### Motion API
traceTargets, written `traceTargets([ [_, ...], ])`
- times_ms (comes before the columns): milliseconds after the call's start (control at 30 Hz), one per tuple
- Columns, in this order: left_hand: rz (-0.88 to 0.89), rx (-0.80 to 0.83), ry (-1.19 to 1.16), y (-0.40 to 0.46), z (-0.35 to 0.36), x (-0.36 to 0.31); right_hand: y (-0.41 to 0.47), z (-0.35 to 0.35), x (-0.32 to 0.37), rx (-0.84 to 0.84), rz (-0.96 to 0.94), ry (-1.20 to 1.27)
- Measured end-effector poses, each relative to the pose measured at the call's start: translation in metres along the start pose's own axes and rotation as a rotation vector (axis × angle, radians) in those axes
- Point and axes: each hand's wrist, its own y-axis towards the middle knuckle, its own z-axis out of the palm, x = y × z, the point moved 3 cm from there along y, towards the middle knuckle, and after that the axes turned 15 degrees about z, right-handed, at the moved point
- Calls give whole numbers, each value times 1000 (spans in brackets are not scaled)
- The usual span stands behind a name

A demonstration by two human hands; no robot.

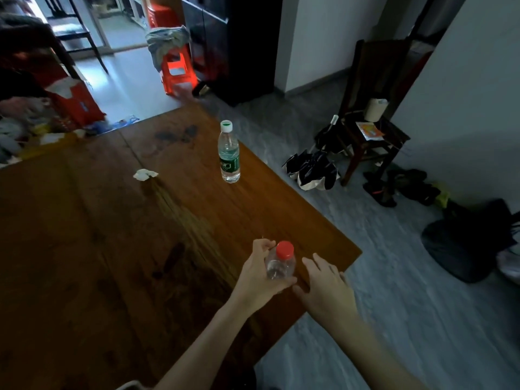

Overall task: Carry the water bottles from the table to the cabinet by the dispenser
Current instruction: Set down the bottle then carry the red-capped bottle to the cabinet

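My left hand (257,274) grips a clear bottle with a red cap (281,264) near the front right corner of the brown wooden table (112,249). My right hand (323,282) hovers just to the right of that bottle with its fingers spread, holding nothing. Farther back, close to the table's right edge, a second clear bottle with a green label and a white-and-green cap (229,152) stands upright.
A crumpled white tissue (145,174) lies mid-table. Clutter and a red box (76,102) fill the far left. On the grey floor at the right are a dark wooden chair (371,128), bags (312,170), shoes and a black sack (467,243). A red stool (176,70) stands at the back.
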Motion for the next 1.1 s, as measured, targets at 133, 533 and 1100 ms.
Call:
traceTargets([
  [133,100,-42,9,6,0,-5,7,8,-3,38,29,34],
  [533,322,-115,-43,-3,-76,-75,16,16,5,946,563,1358],
  [1100,461,-121,56,-23,-117,-122,6,-14,43,1270,380,1481],
])
